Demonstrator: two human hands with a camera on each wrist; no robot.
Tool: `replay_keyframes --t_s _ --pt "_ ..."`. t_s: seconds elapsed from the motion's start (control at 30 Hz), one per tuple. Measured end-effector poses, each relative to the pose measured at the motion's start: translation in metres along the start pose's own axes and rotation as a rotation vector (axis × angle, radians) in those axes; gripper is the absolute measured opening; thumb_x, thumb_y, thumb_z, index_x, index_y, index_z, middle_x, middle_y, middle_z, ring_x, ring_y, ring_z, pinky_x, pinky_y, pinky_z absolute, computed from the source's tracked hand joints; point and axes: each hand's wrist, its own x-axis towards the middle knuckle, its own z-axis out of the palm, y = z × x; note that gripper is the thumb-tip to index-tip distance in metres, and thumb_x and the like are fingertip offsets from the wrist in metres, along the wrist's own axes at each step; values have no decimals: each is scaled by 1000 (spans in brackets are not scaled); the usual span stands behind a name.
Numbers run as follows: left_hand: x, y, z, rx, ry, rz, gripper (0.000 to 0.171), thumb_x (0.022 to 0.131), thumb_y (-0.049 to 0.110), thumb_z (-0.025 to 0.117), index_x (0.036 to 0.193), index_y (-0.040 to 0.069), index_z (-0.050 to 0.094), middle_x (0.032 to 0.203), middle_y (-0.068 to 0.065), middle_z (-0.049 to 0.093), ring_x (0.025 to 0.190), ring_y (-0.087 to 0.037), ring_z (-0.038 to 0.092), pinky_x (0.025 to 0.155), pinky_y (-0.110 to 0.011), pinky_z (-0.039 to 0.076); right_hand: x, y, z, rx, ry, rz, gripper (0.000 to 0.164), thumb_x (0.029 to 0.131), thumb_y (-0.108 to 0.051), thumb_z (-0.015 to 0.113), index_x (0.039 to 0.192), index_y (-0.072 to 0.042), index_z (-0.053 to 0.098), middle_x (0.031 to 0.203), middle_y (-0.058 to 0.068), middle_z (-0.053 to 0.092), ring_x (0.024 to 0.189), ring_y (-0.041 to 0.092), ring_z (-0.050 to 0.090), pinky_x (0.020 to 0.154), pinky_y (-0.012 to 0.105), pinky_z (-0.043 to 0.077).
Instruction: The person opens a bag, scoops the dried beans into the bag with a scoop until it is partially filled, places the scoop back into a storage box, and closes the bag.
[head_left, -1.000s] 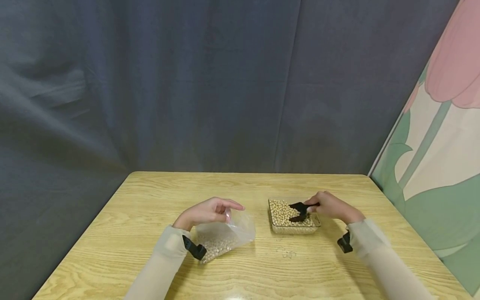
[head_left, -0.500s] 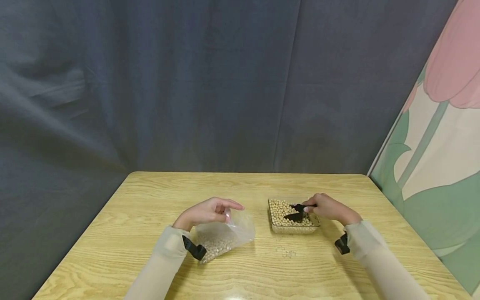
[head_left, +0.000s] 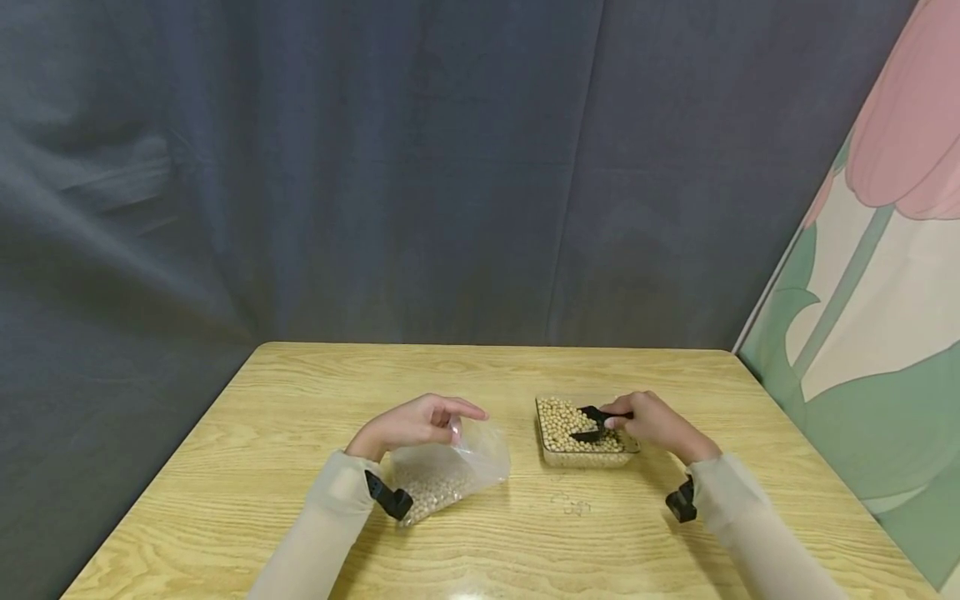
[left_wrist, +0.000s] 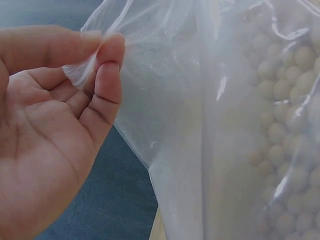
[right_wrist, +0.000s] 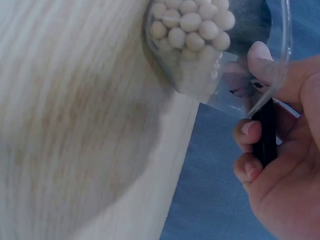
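Being gripped by the right hand (head_left: 662,423), the scoop (head_left: 597,416) is sunk in the tub (head_left: 585,459) nearer the table's (head_left: 525,554) right edge. Beans (left_wrist: 305,82) may be spilled if the plastic bag (head_left: 483,457), pinched by the left hand (head_left: 418,423), slumps.

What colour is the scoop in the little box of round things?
The scoop is black, and shows best in the head view.

Glare (one small patch) whitens the table (head_left: 487,542).
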Motion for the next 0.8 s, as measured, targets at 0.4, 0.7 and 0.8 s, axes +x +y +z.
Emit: replay_keyframes --t_s 0.4,0.7,0.8 --pt "0 -1 0 0 1 2 45 90 -4 56 135 -7 50 94 -29 57 72 -3 52 65 -20 42 -2 1 4 15 21 -15 33 91 -7 62 121 6 63 118 25 64 104 39 63 83 46 53" --pt "1 -5 -1 -8 -2 9 46 90 -5 56 135 -8 50 112 -32 54 75 -3 53 68 -23 45 -2 1 3 30 -16 -46 36 94 -8 57 126 9 58 118 25 63 100 34 64 83 45 53" --pt "1 -6 -1 -11 -2 10 46 90 -4 57 135 -8 49 110 -33 54 75 -4 54 68 -22 45 -2 1 4 43 -23 -55 37 94 -8 56 127 11 56 113 23 64 90 27 64 80 43 53"
